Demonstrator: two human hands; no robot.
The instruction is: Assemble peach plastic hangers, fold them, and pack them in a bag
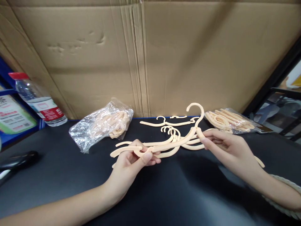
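Note:
Both hands hold one peach-coloured plastic clothes hanger (174, 143) above the dark table, its hook (199, 111) pointing up. My left hand (133, 163) is closed on the left arm of this hanger, thumb on top near a joint where a curved end piece sticks out. My right hand (227, 147) pinches it just below the hook with thumb and fingertips. Behind and below lie several more hangers of the same colour, their hooks overlapping (172, 131). Farther back rests another hanger (152, 123). The right hand hides part of the hangers under it.
A clear plastic bag (103, 122) of hanger parts lies at the back left, another bag (231, 121) at the back right. A red-capped water bottle (44, 103) stands at left, above a black object (20, 159). Cardboard (211, 56) walls off the table's (70, 175) far edge.

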